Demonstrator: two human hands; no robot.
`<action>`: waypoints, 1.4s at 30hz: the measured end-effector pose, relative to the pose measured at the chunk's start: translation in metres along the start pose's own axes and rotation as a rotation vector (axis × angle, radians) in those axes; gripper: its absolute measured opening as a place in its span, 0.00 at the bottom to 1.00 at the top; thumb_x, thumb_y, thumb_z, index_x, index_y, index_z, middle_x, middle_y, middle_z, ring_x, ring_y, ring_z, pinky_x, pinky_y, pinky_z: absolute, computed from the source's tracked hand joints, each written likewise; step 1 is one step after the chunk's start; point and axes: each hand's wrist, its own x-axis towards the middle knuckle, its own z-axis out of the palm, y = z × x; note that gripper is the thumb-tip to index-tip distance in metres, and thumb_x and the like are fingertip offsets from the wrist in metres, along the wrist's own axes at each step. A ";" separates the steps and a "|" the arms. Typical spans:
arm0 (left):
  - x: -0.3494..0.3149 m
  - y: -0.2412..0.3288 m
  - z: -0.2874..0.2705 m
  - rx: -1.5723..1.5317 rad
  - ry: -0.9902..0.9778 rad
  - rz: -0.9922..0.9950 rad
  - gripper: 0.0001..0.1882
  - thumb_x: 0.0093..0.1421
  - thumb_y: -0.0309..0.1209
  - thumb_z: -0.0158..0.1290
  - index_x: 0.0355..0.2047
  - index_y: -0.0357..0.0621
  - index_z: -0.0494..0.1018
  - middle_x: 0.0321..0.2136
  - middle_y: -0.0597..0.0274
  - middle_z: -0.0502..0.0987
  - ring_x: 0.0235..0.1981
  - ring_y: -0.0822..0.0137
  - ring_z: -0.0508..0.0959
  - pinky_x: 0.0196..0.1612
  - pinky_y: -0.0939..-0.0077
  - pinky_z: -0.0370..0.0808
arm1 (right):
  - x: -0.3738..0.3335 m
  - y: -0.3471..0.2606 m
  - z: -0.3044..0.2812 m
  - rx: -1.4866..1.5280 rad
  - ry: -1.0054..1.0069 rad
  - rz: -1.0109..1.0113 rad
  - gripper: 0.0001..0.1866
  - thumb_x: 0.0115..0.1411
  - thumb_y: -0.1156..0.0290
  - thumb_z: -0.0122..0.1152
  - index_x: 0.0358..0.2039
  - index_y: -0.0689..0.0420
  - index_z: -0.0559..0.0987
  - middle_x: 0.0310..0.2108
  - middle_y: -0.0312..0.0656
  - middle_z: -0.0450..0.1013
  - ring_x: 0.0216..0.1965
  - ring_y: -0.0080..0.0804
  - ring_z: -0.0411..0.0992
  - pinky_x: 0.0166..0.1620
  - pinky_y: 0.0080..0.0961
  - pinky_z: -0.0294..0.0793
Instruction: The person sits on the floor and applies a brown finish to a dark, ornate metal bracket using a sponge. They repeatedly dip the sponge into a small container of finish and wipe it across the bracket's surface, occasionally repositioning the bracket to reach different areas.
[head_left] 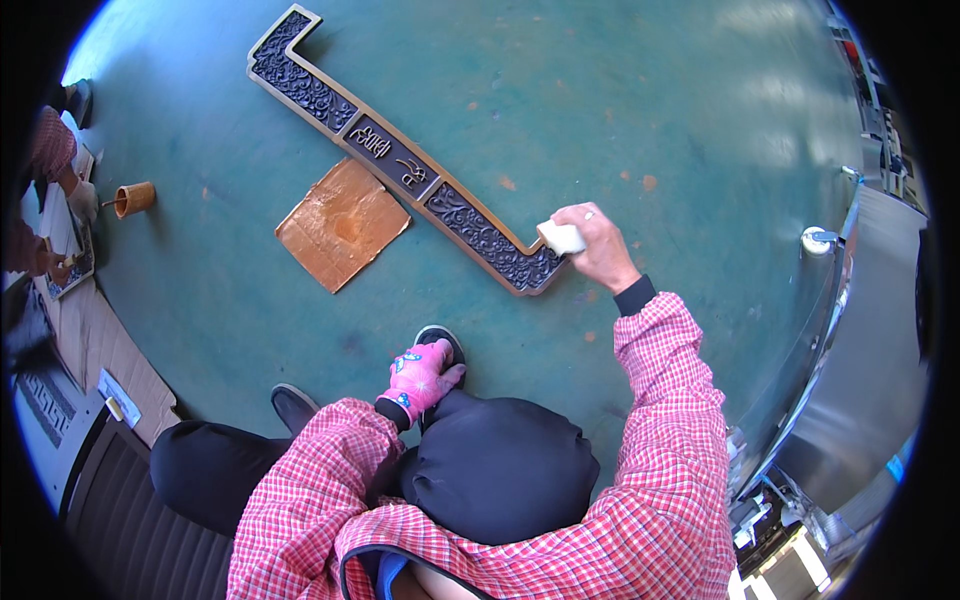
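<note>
My bare right hand (598, 245) is closed around a white pad (562, 238), which looks like a sponge or folded cloth. It meets the near right end of a long ornamental metal panel (400, 165) with bronze-coloured edges, dark scrollwork and raised lettering. The panel lies diagonally on the green floor, with both ends bent. My left hand (420, 378), in a pink patterned glove, rests near my knee, over my dark shoe (440, 342); its thumb stands apart from the fingers and nothing shows in it. Beside the panel's near edge lies a stained brown cardboard square (345, 225).
At the far left, another person's hands (80, 205) are at a similar panel, near a brown cup (135, 199). Flattened cardboard (115, 345) and a dark slatted panel (140, 515) lie at lower left. On the right stands a metal-sided frame (880, 330) with a caster wheel (817, 241).
</note>
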 end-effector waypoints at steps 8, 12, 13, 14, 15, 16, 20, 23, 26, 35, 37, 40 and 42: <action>0.001 0.002 0.000 0.014 -0.011 -0.028 0.16 0.54 0.44 0.60 0.31 0.45 0.73 0.26 0.55 0.78 0.32 0.53 0.79 0.35 0.59 0.74 | 0.001 0.011 -0.003 -0.005 -0.012 0.043 0.18 0.44 0.86 0.59 0.36 0.53 0.74 0.40 0.40 0.77 0.46 0.46 0.72 0.47 0.36 0.74; 0.003 0.000 0.003 0.013 0.000 -0.012 0.16 0.54 0.44 0.60 0.31 0.45 0.73 0.25 0.55 0.78 0.31 0.53 0.79 0.34 0.59 0.74 | 0.004 0.023 -0.014 0.100 0.045 0.048 0.19 0.44 0.88 0.57 0.37 0.53 0.74 0.40 0.39 0.77 0.46 0.45 0.72 0.48 0.35 0.73; 0.003 0.001 0.001 0.011 -0.022 -0.018 0.16 0.54 0.44 0.59 0.32 0.45 0.72 0.26 0.54 0.78 0.32 0.51 0.79 0.35 0.57 0.74 | 0.005 0.023 -0.014 0.133 0.005 0.017 0.20 0.44 0.88 0.57 0.37 0.53 0.74 0.40 0.39 0.77 0.45 0.45 0.73 0.48 0.35 0.73; 0.002 0.004 -0.001 0.009 -0.044 -0.024 0.16 0.55 0.43 0.59 0.33 0.45 0.72 0.28 0.53 0.78 0.34 0.50 0.79 0.36 0.56 0.74 | 0.006 0.023 -0.015 0.165 -0.036 -0.015 0.20 0.44 0.88 0.57 0.37 0.53 0.75 0.39 0.39 0.77 0.45 0.45 0.73 0.48 0.34 0.73; 0.002 0.006 -0.003 0.008 -0.066 -0.030 0.15 0.55 0.43 0.58 0.34 0.45 0.72 0.29 0.51 0.79 0.35 0.48 0.78 0.37 0.54 0.74 | 0.000 0.028 -0.016 0.140 -0.095 0.016 0.20 0.44 0.88 0.57 0.37 0.54 0.75 0.38 0.39 0.77 0.45 0.44 0.73 0.48 0.34 0.72; 0.002 0.004 -0.003 0.007 -0.061 -0.030 0.16 0.55 0.43 0.58 0.34 0.45 0.72 0.29 0.51 0.79 0.35 0.48 0.78 0.37 0.55 0.74 | -0.005 0.031 -0.017 0.127 -0.126 0.041 0.19 0.44 0.88 0.56 0.37 0.54 0.75 0.37 0.39 0.76 0.45 0.44 0.73 0.48 0.34 0.72; 0.003 0.003 -0.001 0.015 -0.065 -0.042 0.16 0.55 0.43 0.58 0.34 0.45 0.72 0.29 0.52 0.78 0.34 0.49 0.78 0.36 0.55 0.74 | -0.029 0.041 -0.032 0.113 -0.174 0.124 0.19 0.45 0.87 0.58 0.38 0.55 0.76 0.38 0.40 0.77 0.46 0.43 0.73 0.48 0.34 0.73; 0.003 -0.001 0.003 0.021 -0.015 -0.015 0.15 0.54 0.42 0.60 0.31 0.45 0.72 0.26 0.54 0.78 0.31 0.52 0.78 0.34 0.58 0.74 | -0.023 0.030 -0.040 0.160 -0.077 0.093 0.22 0.43 0.87 0.61 0.41 0.54 0.77 0.42 0.39 0.77 0.48 0.43 0.73 0.50 0.34 0.73; 0.004 0.000 0.004 0.016 0.000 0.007 0.15 0.53 0.42 0.60 0.29 0.44 0.72 0.24 0.55 0.78 0.29 0.53 0.78 0.33 0.59 0.74 | -0.005 0.027 -0.023 0.221 -0.020 0.023 0.23 0.42 0.88 0.61 0.40 0.55 0.76 0.43 0.39 0.77 0.47 0.43 0.73 0.50 0.34 0.73; 0.004 0.000 0.001 0.019 -0.051 -0.014 0.15 0.54 0.42 0.60 0.31 0.44 0.71 0.26 0.53 0.78 0.32 0.52 0.78 0.34 0.57 0.73 | -0.042 0.034 -0.030 0.147 -0.037 0.153 0.17 0.45 0.85 0.61 0.37 0.55 0.75 0.39 0.39 0.77 0.46 0.42 0.73 0.49 0.34 0.73; 0.004 0.003 0.000 0.012 -0.070 -0.027 0.15 0.54 0.42 0.60 0.32 0.45 0.71 0.27 0.53 0.78 0.33 0.51 0.79 0.36 0.56 0.73 | -0.028 0.025 -0.027 0.194 0.010 0.108 0.18 0.44 0.86 0.61 0.37 0.55 0.75 0.39 0.39 0.77 0.46 0.42 0.73 0.49 0.34 0.73; 0.004 0.004 -0.002 0.008 -0.079 -0.030 0.15 0.55 0.42 0.60 0.32 0.44 0.71 0.26 0.54 0.78 0.32 0.52 0.79 0.36 0.57 0.73 | -0.015 0.029 -0.013 0.215 0.012 0.063 0.20 0.43 0.87 0.60 0.37 0.55 0.75 0.40 0.40 0.77 0.45 0.43 0.73 0.49 0.34 0.72; 0.004 0.005 -0.003 0.001 -0.099 -0.047 0.15 0.55 0.41 0.60 0.32 0.44 0.71 0.26 0.54 0.78 0.32 0.52 0.79 0.36 0.58 0.73 | -0.019 0.037 -0.008 0.200 -0.014 0.094 0.20 0.42 0.87 0.60 0.37 0.55 0.75 0.40 0.40 0.77 0.45 0.43 0.73 0.49 0.34 0.72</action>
